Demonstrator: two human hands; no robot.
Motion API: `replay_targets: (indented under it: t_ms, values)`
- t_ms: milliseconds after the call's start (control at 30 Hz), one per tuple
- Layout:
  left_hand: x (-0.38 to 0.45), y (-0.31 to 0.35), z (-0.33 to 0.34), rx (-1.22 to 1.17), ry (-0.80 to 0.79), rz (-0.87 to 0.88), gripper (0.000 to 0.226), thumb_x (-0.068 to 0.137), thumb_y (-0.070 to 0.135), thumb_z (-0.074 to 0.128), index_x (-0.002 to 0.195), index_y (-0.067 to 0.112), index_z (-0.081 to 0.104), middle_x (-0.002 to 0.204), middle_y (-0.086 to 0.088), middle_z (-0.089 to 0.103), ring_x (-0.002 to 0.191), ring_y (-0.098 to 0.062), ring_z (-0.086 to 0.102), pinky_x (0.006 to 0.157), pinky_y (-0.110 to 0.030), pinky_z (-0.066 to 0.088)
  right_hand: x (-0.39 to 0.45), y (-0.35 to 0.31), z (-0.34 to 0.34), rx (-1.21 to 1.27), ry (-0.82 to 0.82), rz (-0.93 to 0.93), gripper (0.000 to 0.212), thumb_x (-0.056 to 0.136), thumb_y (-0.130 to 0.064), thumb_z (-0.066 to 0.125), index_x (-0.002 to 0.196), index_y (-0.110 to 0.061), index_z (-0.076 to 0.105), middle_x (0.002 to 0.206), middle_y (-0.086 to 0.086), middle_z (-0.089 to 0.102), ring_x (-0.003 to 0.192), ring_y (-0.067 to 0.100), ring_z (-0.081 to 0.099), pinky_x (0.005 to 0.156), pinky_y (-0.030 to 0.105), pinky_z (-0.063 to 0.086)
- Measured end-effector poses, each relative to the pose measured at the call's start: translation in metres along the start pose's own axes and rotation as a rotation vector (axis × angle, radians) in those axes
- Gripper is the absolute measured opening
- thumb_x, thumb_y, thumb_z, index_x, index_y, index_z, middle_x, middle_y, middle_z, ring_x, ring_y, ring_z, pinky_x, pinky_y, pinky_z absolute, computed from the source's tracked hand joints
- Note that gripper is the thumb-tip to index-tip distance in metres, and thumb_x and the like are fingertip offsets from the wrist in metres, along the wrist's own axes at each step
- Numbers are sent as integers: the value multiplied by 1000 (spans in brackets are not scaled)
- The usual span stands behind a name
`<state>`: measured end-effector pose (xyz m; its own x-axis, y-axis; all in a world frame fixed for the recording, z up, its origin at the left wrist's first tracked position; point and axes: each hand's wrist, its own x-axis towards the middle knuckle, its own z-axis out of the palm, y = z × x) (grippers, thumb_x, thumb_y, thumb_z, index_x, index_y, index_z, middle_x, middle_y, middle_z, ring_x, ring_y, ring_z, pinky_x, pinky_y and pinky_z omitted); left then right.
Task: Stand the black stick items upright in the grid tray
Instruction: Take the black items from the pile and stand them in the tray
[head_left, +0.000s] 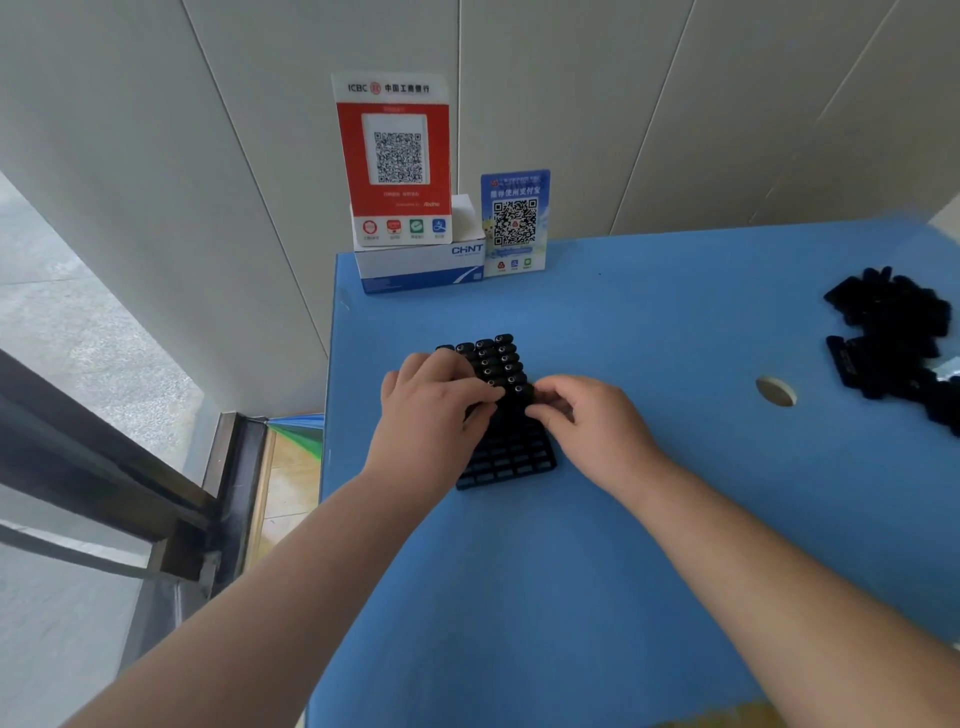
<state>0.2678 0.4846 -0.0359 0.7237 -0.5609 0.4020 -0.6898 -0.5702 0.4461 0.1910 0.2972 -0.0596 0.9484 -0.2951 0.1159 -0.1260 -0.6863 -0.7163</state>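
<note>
Both my hands curl over the grid tray (511, 462), fingers on the upright sticks (496, 358).

My left hand (431, 400) and right hand (582, 421) meet at the sticks' nearest row; whether either pinches one I cannot tell. Loose sticks (893, 338) lie well right of the tray on the blue table (623, 545).

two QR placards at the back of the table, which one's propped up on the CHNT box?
The red ICBC placard: it stands on the white CHNT box. The smaller blue placard stands right of the box, on the blue table itself.
</note>
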Motion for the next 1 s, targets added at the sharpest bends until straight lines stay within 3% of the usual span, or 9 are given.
replay_targets:
  t_ms: [133, 300, 467, 567, 733, 1000]
  values:
    - [-3, 2, -2, 14, -15, -20, 25, 83, 21, 78, 106, 27, 74, 102, 3, 60, 104, -27, 51, 87, -35, 31, -20, 14, -12, -64, -11, 45, 25, 87, -29, 76, 99, -41, 58, 96, -26, 61, 92, -7, 62, 82, 22, 53]
    - [4, 22, -10, 81, -2, 47, 32, 82, 25, 77, 113, 22, 70, 109, 2, 62, 109, -28, 49, 94, -39, 38, -46, 27, -44, -123, 84, 103, 26, 85, -26, 78, 105, -32, 62, 99, -17, 61, 92, 2, 61, 86, 30, 54]
    - [12, 62, -3, 195, -109, 226, 40, 84, 22, 72, 123, 18, 67, 118, 0, 62, 116, -30, 52, 96, -45, 42, -75, 32, -97, -258, 234, 184, 35, 83, -30, 79, 114, -26, 65, 106, -18, 57, 100, 4, 59, 88, 26, 48]
    - [13, 91, 12, 203, -180, 265, 45, 88, 34, 66, 130, 21, 61, 127, 1, 59, 122, -27, 49, 103, -42, 38, -102, 39, -128, -351, 281, 239, 39, 83, -35, 77, 118, -26, 63, 113, -15, 55, 107, 5, 57, 89, 24, 43]
    - [10, 143, 44, 236, -284, 322, 54, 90, 43, 60, 140, 23, 50, 138, 2, 50, 131, -24, 42, 106, -39, 36, -150, 57, -173, -291, 333, 359, 44, 85, -39, 74, 125, -28, 58, 114, -18, 50, 110, 3, 54, 90, 22, 39]
    - [-5, 259, 95, 91, -263, 416, 42, 88, 34, 65, 127, 20, 63, 121, 0, 61, 114, -26, 55, 95, -41, 46, -237, 107, -251, -519, 321, 516, 51, 90, -41, 68, 136, -23, 53, 134, -5, 54, 128, 19, 50, 102, 34, 44]
